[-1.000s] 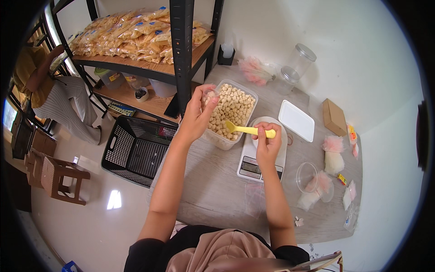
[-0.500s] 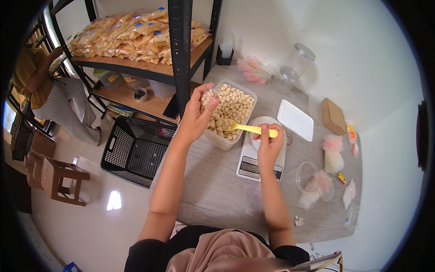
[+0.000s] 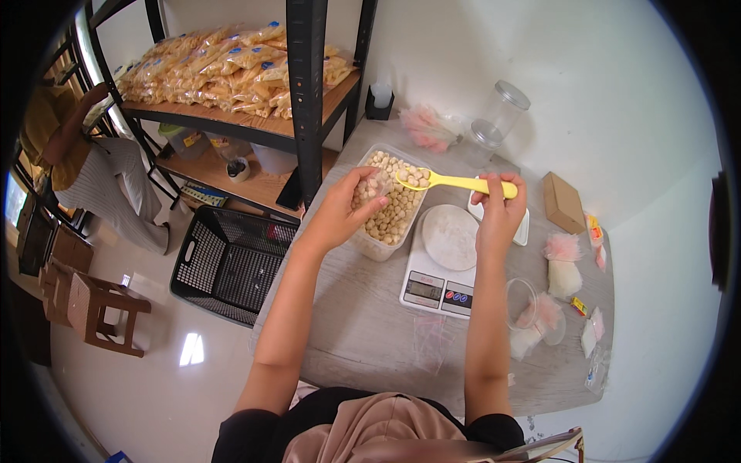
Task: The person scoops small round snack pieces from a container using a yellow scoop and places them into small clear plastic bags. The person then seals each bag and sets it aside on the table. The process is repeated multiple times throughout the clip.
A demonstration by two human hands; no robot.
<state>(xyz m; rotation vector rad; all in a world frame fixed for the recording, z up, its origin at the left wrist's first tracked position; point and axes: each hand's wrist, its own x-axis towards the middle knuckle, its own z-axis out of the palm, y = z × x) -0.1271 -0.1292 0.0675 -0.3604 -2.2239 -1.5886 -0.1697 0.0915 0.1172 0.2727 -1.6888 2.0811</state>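
Note:
My right hand [image 3: 498,204] grips the handle of a yellow spoon [image 3: 455,182]. Its bowl carries several small, round, cream-coloured pieces [image 3: 414,178] that look like nuts. Beside the spoon's bowl, my left hand [image 3: 340,208] holds a small clear plastic bag [image 3: 376,187] with some pieces inside, partly hidden by the fingers. Under both lies a clear rectangular tub [image 3: 376,248] filled with the same pieces. To its right, a white kitchen scale [image 3: 411,266] with a round plate stands on the grey table [image 3: 347,339].
A white lid [image 3: 522,234] lies beyond my right hand. Clear jars [image 3: 494,127], a brown box [image 3: 563,203] and pink-topped bags [image 3: 563,266] stand along the wall. Flat clear bags [image 3: 432,339] are near me. Left are a shelf [image 3: 216,112], a black basket [image 3: 231,262] and another person [image 3: 116,177].
The spoon has risen out of the tub with pieces in its bowl and is now beside the bag. My right hand has moved up and right, uncovering the scale's plate. The left hand has shifted slightly.

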